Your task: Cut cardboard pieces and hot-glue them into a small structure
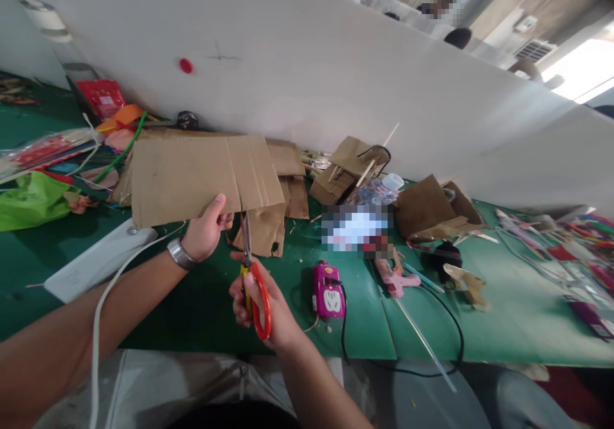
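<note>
My left hand (206,229), with a metal watch on the wrist, grips the lower edge of a large flat cardboard sheet (192,176), thumb on top. My right hand (261,304) is closed round the orange-and-yellow handles of a pair of scissors (252,275). The blades point up and away from me and meet the sheet's lower edge at a slit in the cardboard, just right of my left hand. A loose flap of cardboard hangs down beside the blades.
On the green table lie a pink power strip (328,290), a pink glue gun (397,280) with a black cord, folded cardboard pieces (434,208), a plastic bottle (378,189), a green bag (29,200) and a white cable (103,298). A white partition (307,71) stands behind.
</note>
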Demonstrator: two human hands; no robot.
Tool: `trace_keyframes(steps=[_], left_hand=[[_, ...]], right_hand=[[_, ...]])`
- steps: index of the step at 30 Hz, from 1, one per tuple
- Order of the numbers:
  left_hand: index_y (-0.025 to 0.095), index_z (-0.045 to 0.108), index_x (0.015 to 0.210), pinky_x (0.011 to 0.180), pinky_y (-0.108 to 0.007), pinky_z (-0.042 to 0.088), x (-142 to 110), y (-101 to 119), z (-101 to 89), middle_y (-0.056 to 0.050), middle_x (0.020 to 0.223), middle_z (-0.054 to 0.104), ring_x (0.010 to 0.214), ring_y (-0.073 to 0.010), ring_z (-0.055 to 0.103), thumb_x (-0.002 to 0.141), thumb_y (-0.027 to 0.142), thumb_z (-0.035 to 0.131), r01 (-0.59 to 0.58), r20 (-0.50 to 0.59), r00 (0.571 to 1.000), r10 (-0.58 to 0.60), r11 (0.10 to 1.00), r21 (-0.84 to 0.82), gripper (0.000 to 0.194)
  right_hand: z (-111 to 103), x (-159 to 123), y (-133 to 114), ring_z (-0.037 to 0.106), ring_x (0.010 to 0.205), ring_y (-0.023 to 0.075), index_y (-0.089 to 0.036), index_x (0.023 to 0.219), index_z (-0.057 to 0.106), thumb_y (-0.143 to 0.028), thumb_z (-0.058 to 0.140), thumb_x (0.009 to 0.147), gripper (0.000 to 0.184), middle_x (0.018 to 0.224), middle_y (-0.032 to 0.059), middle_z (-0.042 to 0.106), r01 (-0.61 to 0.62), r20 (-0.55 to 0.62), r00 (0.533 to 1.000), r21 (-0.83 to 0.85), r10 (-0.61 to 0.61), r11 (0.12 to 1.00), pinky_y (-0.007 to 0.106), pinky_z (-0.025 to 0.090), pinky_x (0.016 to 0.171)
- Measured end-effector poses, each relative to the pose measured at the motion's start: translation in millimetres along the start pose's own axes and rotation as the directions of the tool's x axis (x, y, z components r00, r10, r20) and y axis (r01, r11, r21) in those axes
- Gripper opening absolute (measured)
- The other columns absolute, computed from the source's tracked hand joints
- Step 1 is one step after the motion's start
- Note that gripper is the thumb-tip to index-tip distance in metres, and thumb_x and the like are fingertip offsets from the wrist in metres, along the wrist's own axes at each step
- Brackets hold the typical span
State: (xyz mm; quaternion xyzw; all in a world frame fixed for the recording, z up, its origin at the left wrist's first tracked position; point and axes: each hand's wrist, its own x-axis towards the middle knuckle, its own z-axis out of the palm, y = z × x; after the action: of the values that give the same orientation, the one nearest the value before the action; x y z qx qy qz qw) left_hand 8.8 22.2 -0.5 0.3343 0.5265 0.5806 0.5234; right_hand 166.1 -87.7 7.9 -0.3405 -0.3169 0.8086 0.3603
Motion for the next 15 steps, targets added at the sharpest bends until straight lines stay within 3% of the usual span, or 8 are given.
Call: trace_keyframes(steps=[4, 7, 12, 15], left_hand=[[0.022, 0.042, 0.058, 0.050, -0.024, 0.038, 0.1, 4.2, 2.2, 0.006, 0.056, 0.035, 0.051, -0.0092, 0.037, 0.076, 0.060, 0.077, -0.024, 0.069, 0.997, 0.037, 0.984, -0.176, 0.055], [0.022, 0.043, 0.059, 0.050, -0.023, 0.037, -6.3, 5.5, 5.0, 0.006, 0.056, 0.035, 0.052, -0.0091, 0.036, 0.074, 0.057, 0.081, -0.011, 0.103, 0.994, 0.035, 0.974, -0.227, 0.053], [0.023, 0.044, 0.059, 0.051, -0.026, 0.041, -10.4, 2.1, 5.9, 0.006, 0.054, 0.038, 0.051, -0.0107, 0.041, 0.070, 0.059, 0.081, 0.000, 0.076, 0.997, 0.014, 0.984, -0.178, 0.052], [0.023, 0.047, 0.059, 0.053, -0.029, 0.047, -7.7, -5.6, 2.0, 0.003, 0.054, 0.045, 0.052, -0.0135, 0.048, 0.076, 0.065, 0.074, -0.003, 0.090, 0.996, 0.011, 0.997, -0.080, 0.052]], right_hand=[[1.7, -2.4, 0.9, 0.044, 0.046, 0.0053, -0.027, 0.142, 0.054, -0.065, 0.077, 0.086, 0.071, 0.075, -0.0060, 0.055, 0.002, -0.023, 1.000, 0.024, -0.002, 1.000, 0.018, 0.033, 0.043], [1.7, -2.2, -1.3, 0.044, 0.045, 0.0049, -0.026, 0.141, 0.054, -0.065, 0.077, 0.086, 0.071, 0.074, -0.0056, 0.058, 0.015, -0.046, 0.999, 0.039, -0.014, 0.999, 0.017, 0.033, 0.043], [1.8, -0.5, -5.8, 0.045, 0.041, 0.0052, -0.025, 0.128, 0.057, -0.066, 0.076, 0.086, 0.062, 0.071, -0.0065, 0.060, 0.067, -0.079, 0.995, 0.041, -0.063, 0.997, 0.017, 0.032, 0.040], [2.1, 1.3, -10.0, 0.045, 0.041, 0.0052, -0.025, 0.117, 0.058, -0.066, 0.076, 0.087, 0.054, 0.071, -0.0065, 0.060, 0.073, -0.083, 0.994, 0.044, -0.069, 0.996, 0.017, 0.033, 0.040]])
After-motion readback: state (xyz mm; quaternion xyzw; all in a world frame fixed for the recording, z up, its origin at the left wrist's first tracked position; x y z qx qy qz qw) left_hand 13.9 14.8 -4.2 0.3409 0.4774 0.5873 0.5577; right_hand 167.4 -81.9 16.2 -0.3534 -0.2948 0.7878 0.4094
